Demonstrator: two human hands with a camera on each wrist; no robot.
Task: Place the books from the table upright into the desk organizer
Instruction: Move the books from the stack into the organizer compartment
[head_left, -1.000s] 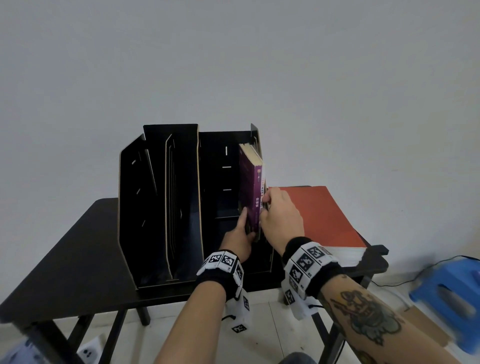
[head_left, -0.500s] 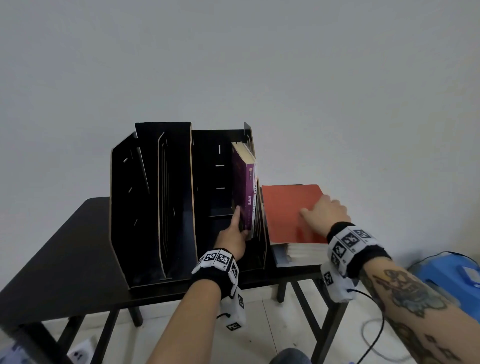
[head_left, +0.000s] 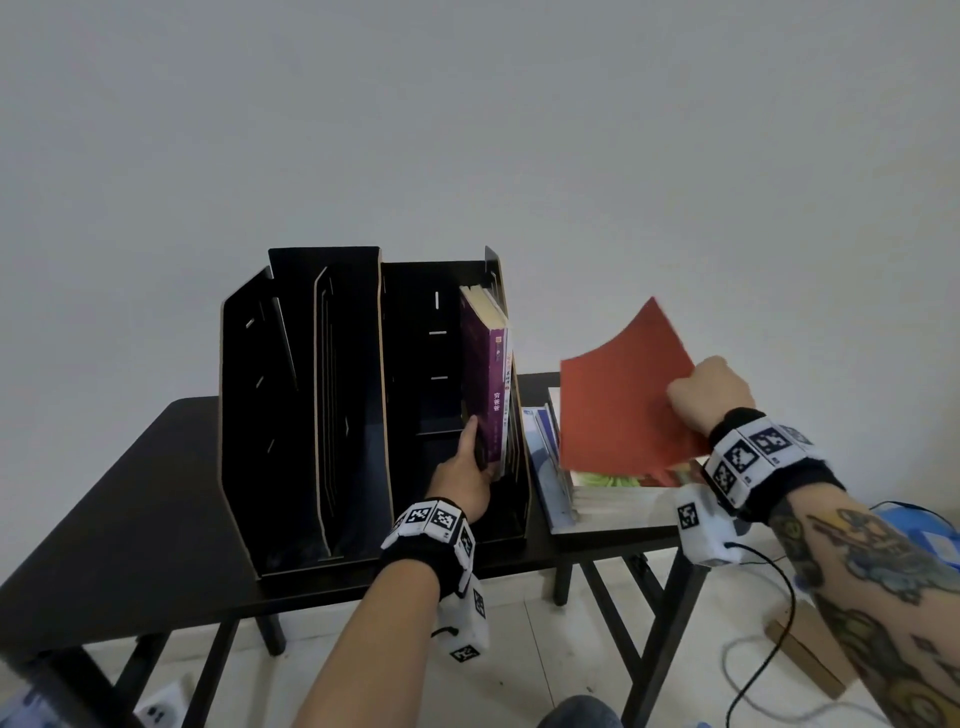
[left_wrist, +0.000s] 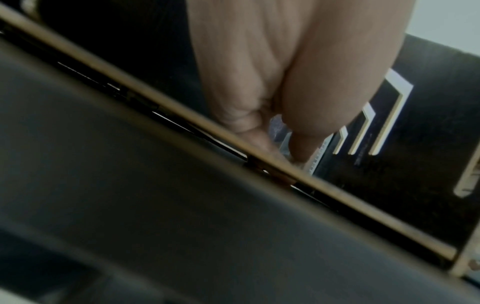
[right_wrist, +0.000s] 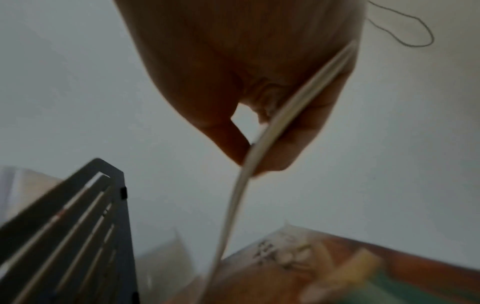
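1. The red book (head_left: 623, 400) is raised off the stack, tilted on edge with its far corner up and its cover bowed; the right hand (head_left: 711, 397) grips its right edge, thumb on one side and fingers on the other, as the right wrist view shows by the pale page edge (right_wrist: 259, 156) pinched between them.
2. Below that grip lies the stack of books (head_left: 608, 493) on the table (head_left: 130, 499); its top cover shows green and orange, but the print is too blurred to read, and the red book hides much of it.
3. Left of the stack stands the black organizer (head_left: 291, 415). In its rightmost slot the purple book (head_left: 491, 374) stands upright against the right wall, with thinner books behind it that cannot be counted.
4. The left hand (head_left: 462, 483) reaches into that slot, its thumb against the purple book's lower cover; the fingers are hidden behind the spine in the head view. The left wrist view is blurred and half blocked by the organizer's edge, but shows finger and thumb closing on the book's bottom corner.
5. A cable (head_left: 769, 623) hangs from the right wrist unit towards the floor.
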